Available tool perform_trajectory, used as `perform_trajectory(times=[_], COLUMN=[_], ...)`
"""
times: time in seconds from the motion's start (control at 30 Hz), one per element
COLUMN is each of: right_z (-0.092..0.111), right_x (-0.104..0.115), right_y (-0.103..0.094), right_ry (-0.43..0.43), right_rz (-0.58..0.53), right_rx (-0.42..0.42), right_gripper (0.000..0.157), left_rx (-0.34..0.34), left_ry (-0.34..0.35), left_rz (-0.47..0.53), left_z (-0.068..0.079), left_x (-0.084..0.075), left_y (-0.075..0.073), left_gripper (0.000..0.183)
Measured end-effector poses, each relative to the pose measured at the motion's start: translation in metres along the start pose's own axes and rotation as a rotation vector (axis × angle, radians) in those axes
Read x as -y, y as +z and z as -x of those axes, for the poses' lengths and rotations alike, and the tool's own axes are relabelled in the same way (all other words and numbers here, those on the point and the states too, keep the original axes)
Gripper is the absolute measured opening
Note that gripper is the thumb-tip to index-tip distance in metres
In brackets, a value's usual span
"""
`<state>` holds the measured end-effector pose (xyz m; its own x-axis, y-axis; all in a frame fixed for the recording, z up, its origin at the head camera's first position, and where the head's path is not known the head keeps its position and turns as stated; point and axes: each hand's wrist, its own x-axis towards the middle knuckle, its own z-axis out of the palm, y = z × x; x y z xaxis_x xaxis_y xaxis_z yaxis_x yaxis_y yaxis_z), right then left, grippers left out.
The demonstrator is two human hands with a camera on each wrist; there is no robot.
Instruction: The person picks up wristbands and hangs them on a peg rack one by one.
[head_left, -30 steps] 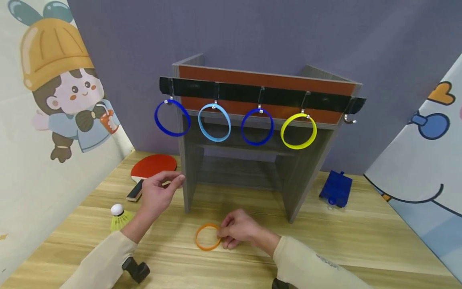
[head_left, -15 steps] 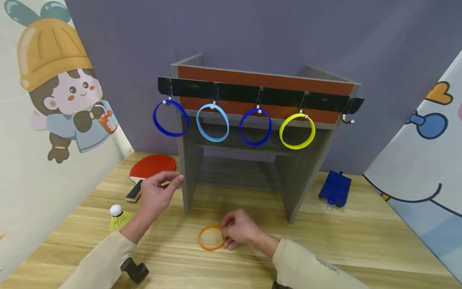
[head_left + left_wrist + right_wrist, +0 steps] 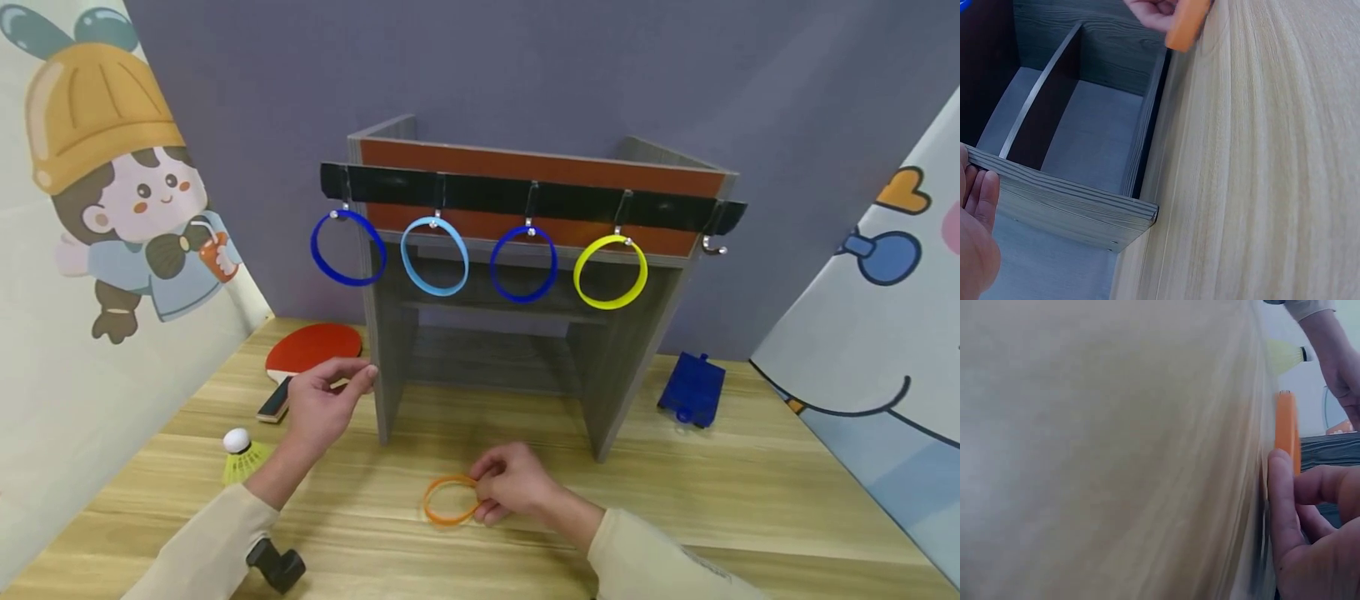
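Note:
In the head view, my right hand (image 3: 517,483) pinches an orange silicone wristband (image 3: 442,522) by its right side, low over the table. The right wrist view shows the band (image 3: 1285,425) edge-on between thumb and fingers. My left hand (image 3: 322,408) holds the front edge of the left side panel (image 3: 384,375) of a grey wooden shelf unit. In the left wrist view, its fingers (image 3: 986,200) lie against that panel's outer face. Above, a dark blue band (image 3: 312,250), a light blue band (image 3: 405,258), another dark blue band (image 3: 492,271) and a yellow band (image 3: 611,305) hang from hooks.
The hooks sit on a black strip (image 3: 487,193) across the shelf's front, with one more hook (image 3: 714,248) at its right end. A red paddle (image 3: 315,346) and a shuttlecock (image 3: 243,458) lie left. A dark blue object (image 3: 692,390) lies right.
My right hand has moved a little to the right, drawing the orange wristband with it, and the band looks more tilted. The left hand stays at the shelf panel.

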<state>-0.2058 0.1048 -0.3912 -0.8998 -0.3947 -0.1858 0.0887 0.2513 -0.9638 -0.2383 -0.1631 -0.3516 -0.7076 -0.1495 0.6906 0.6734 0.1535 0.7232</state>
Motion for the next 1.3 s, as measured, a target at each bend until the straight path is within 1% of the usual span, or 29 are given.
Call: perform_trajectory(times=[0.07,0.13,0.27,0.4,0.53,0.6,0.67,0.8,0.9,1.0,1.07,1.17,1.3], right_z=[0.003,0.006,0.012,0.019,0.029,0.034,0.04,0.05,0.057,0.064,0.069,0.074,0.08], right_x=[0.0,0.0,0.002,0.007,0.013,0.017,0.022,0.031,0.036,0.039,0.041,0.046,0.056], right_y=[-0.003,-0.007,-0.015,-0.025,-0.038,-0.044,-0.051,-0.065,-0.075,-0.084,-0.089,-0.098,-0.11], right_ry=[-0.008,-0.024,-0.054,-0.061,-0.073,-0.091,-0.108,-0.161,-0.229,-0.308,-0.373,-0.495,-0.646], right_rz=[-0.028,-0.053,-0.084,-0.093,-0.126,-0.148,-0.177,-0.232,-0.273,-0.319,-0.366,-0.445,-0.541], right_rx=[-0.007,-0.016,-0.048,-0.071,-0.054,-0.042,-0.032,-0.014,0.009,0.033,0.062,0.112,0.168], right_gripper=[0.024,0.022,0.019,0.019,0.019,0.02,0.021,0.021,0.015,0.009,0.01,0.018,0.027], left_rx=[0.001,0.002,0.0,0.01,0.018,0.017,0.013,-0.009,-0.024,-0.019,-0.012,-0.003,0.009], left_ry=[-0.001,0.003,0.003,0.008,0.005,0.003,0.007,0.002,-0.007,0.007,0.024,0.03,0.019], left_rz=[-0.005,-0.01,-0.014,-0.025,-0.035,-0.037,-0.035,-0.014,-0.002,-0.004,-0.008,-0.014,-0.03], left_z=[0.0,0.0,-0.001,-0.001,0.0,-0.001,-0.001,0.0,0.001,0.001,0.001,0.001,0.001], left_x=[0.006,0.008,0.007,-0.006,-0.021,-0.022,-0.021,-0.005,0.006,0.007,0.002,-0.009,-0.021], left_y=[-0.001,-0.002,-0.002,0.0,0.002,0.003,0.003,0.001,0.0,0.0,0.001,0.002,0.003], left_gripper=[0.009,0.01,0.01,0.009,0.009,0.008,0.008,0.008,0.009,0.01,0.009,0.008,0.007])
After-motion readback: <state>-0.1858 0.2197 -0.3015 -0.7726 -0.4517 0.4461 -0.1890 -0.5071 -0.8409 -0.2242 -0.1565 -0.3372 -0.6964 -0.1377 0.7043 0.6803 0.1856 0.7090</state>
